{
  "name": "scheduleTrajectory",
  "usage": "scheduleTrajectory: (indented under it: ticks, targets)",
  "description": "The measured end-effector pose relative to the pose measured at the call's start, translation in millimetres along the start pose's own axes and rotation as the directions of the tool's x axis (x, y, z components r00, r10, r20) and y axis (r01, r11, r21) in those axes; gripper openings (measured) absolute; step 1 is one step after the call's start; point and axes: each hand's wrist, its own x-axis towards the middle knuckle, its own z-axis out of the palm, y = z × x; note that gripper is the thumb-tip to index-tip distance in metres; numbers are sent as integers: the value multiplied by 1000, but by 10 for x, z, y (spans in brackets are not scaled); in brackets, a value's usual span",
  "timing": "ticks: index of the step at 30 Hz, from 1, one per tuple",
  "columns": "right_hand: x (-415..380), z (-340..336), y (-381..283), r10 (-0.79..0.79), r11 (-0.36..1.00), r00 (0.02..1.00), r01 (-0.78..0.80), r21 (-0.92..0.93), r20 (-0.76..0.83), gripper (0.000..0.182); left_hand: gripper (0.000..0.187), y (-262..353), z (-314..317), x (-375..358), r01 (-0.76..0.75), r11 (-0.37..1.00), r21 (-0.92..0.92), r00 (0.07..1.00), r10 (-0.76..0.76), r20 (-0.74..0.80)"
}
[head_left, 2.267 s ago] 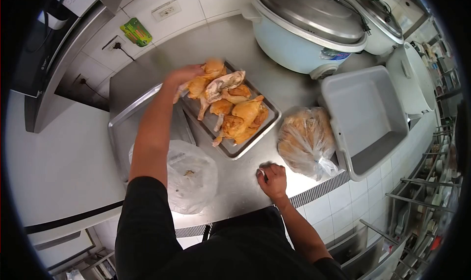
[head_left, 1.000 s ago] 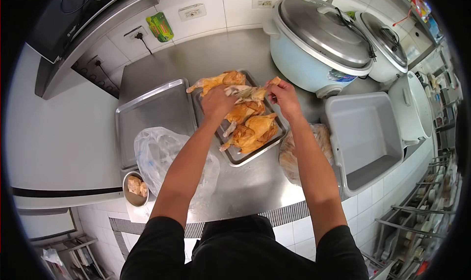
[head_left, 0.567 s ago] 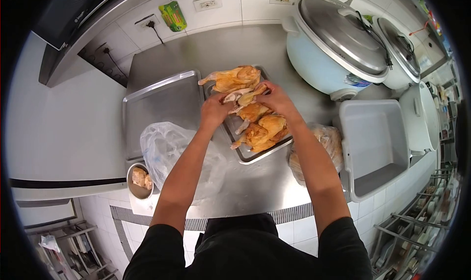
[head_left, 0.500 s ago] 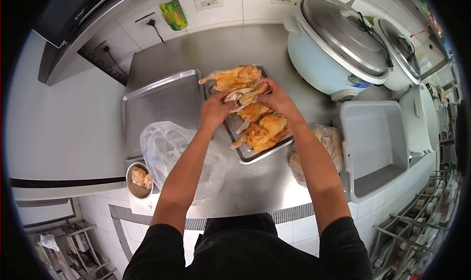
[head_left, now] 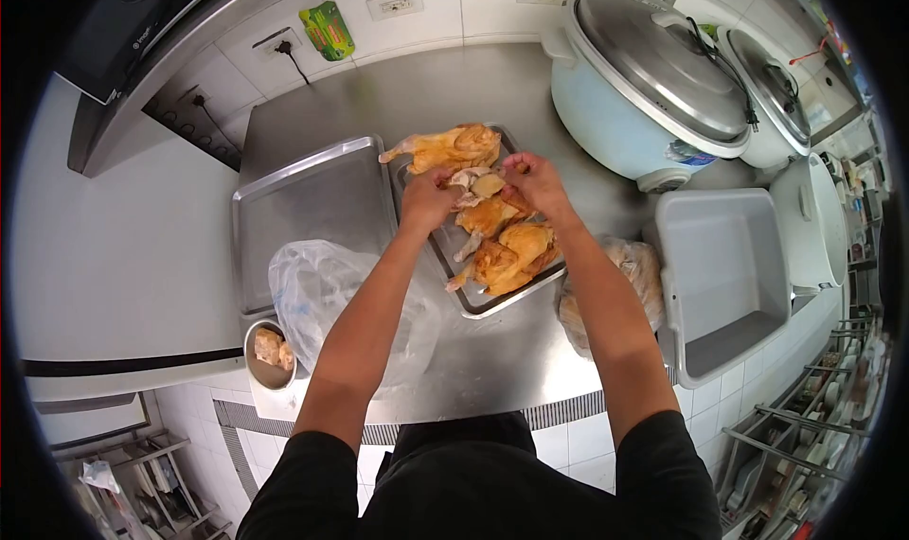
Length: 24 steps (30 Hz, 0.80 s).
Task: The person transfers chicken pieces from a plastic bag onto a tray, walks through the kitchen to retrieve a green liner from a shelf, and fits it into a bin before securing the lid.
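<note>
Golden chicken piece (head_left: pixel 487 184) lies between the hands (head_left: pixel 483 192), pinched by both.

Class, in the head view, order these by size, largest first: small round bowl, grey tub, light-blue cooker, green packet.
1. Light-blue cooker
2. Grey tub
3. Small round bowl and green packet: too alike to rank

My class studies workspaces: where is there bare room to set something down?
Bare counter lies behind the chicken tray, by the tiled wall, and between the clear bag and bagged food. Inside, the grey tub and most of the left tray look bare. Crowded: that tray of chicken, under left hand and right hand.
</note>
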Motion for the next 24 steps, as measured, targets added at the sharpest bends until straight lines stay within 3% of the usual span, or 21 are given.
scheduleTrajectory:
  ticks: [2,6,8,9,11,12,14,15,17,18,20,24]
  targets:
    - [31,-49,63,17,999,1000,-18,-38,-19,20,50,77,-35,-82,-57,987,148,998,58,-1]
    - [-14,-91,33,59,996,996,-63,-58,-62,21,49,30,-6,-74,-68,983,173,997,73,-22]
    - [-35,-168,47,90,985,996,-92,145,16,22,49,-5,-16,-37,-16,990,140,1000,19,-16]
    - [-44,-211,24,94,985,996,-94,145,12,22,49,21,-40,-22,-16,990,139,1000,18,-11]
    - [-60,-299,-22,156,949,984,-172,264,81,23,53,66,-123,24,-107,884,455,937,243,-251]
    - [-94,-323,-60,161,949,984,-177,261,81,23,53,25,-169,119,-103,886,453,939,238,-250]
    - [-128,-355,-157,164,936,985,-170,307,46,22,65,-2,-265,412,-340,667,663,864,501,-61]
    - [-134,-370,-160,164,938,985,-170,303,46,22,65,38,-275,504,-339,670,661,864,500,-63]
    - [-146,-397,-161,147,933,989,-150,326,34,22,77,153,-300,628,-313,537,784,931,336,141]
    - [-165,-409,-155,144,935,989,-147,322,32,22,77,207,-295,660,-314,539,781,930,340,140]
    - [-217,-445,-137,168,928,986,-161,336,9,25,84,322,-271,717,-267,506,820,963,113,245]
    - [-290,-522,-114,171,903,985,-160,399,10,23,83,422,-267,777,-241,574,783,963,40,267]
